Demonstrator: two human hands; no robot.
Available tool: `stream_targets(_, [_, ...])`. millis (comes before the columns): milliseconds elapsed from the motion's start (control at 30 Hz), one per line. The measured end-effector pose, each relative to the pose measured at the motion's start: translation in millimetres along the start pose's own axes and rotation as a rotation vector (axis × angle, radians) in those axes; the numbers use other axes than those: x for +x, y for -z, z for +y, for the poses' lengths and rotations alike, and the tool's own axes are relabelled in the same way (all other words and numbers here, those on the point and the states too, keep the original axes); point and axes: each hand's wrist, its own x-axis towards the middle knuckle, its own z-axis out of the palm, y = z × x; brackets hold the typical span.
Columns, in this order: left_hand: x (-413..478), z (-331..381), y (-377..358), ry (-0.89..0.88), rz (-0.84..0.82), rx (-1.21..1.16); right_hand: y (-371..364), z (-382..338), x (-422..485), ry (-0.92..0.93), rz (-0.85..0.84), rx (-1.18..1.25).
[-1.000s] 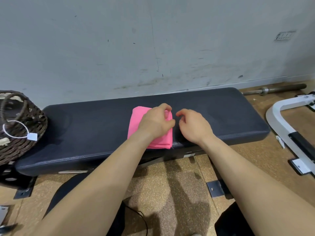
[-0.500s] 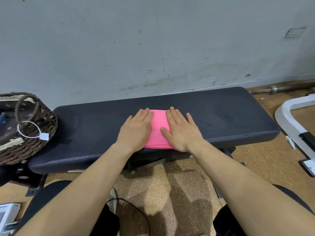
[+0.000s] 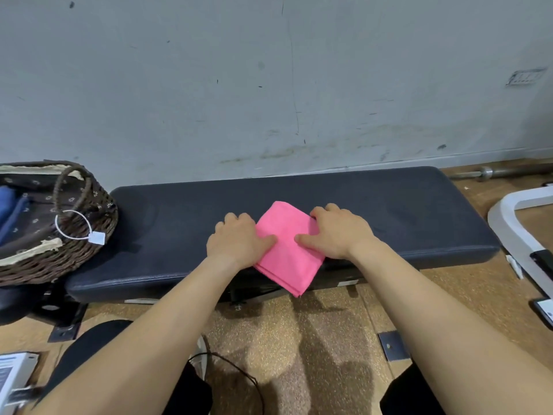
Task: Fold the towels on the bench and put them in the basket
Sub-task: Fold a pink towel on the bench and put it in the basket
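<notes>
The folded pink towel [image 3: 287, 250] lies skewed at the front middle of the dark padded bench [image 3: 419, 211], 1 corner poking past the near edge. The left hand [image 3: 239, 244] grips its left side and the right hand [image 3: 339, 232] its right, thumbs on top and fingers [image 3: 236, 219] curled down over the edges. Whether it is lifted off the padding is hard to tell. At the bench's left end stands the wicker basket [image 3: 89, 235], with blue cloth [image 3: 12, 211] inside.

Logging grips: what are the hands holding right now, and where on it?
Both hold the folded pink towel: the left hand grips its left edge, the right hand its right edge, thumbs on top.
</notes>
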Motion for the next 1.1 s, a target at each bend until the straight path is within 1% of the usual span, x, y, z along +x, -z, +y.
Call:
stream_targets(67, [6.5, -3.2, 8.6, -0.067, -0.075, -0.242, 0.0, 3.3, 4.2, -0.013, -0.016, 0.124])
stream_targets(100, [8.2, -3.1, 14.7, -0.137, -0.097, -0.325, 1.0, 5.4, 6.5, -0.002, -0.016, 0.226])
stream_targets(167, [12.6, -0.5, 29.1, -0.333, -0.119, -0.382, 4.6, 10.9, 10.9, 0.046, -0.026, 0.47])
stream_targets(233, [19.2, 0.5, 40.3, -0.49, -0.129, -0.349, 11.4, 16.0, 13.6, 0.096, -0.084, 0.739])
stream_targets(300, [27.7, 0.3, 45.9, -0.519, -0.104, -0.313, 19.6, 18.3, 16.1, 0.127, -0.144, 0.906])
stream_targets(367, [36.2, 0.9, 46.5, -0.444, -0.021, -0.293, 23.7, 20.7, 20.1, 0.121, -0.172, 0.981])
stream_targets(400, [38.6, 1.2, 46.4, -0.369, 0.013, -0.292, 25.1, 21.7, 21.7, 0.099, -0.184, 1.005])
stream_targets(433, [41.3, 0.4, 45.6, -0.277, 0.013, -0.307, 24.9, 22.7, 23.9, 0.067, -0.189, 1.01])
stream_targets(500, [46.8, -3.3, 44.1, -0.123, -0.073, -0.375, 21.2, 26.3, 29.8, -0.006, -0.183, 0.961])
stream_targets(600, [50.3, -8.8, 45.2, -0.062, -0.15, -0.584, 17.0, 29.0, 39.1, -0.077, -0.16, 0.93])
stream_targets(667, [50.6, -9.8, 46.6, -0.024, -0.165, -0.748, 17.1, 27.3, 43.7, -0.089, -0.147, 0.976])
stream_targets(733, [50.6, -10.2, 47.0, 0.002, -0.18, -0.837, 18.3, 26.6, 47.1, -0.084, -0.142, 1.03])
stream_targets(833, [49.1, -12.8, 47.5, -0.01, -0.213, -0.93, 18.1, 28.5, 50.0, -0.078, -0.143, 1.1])
stream_targets(933, [41.6, -17.9, 52.3, -0.09, -0.243, -0.941, 18.3, 29.9, 49.2, -0.056, -0.138, 1.145])
stream_targets(1033, [33.8, -26.4, 52.4, -0.207, -0.25, -0.888, 17.6, 35.4, 42.7, -0.008, -0.15, 1.155])
stream_targets(1100, [29.5, -33.1, 47.2, -0.298, -0.208, -0.768, 14.0, 41.2, 36.2, 0.051, -0.132, 1.103])
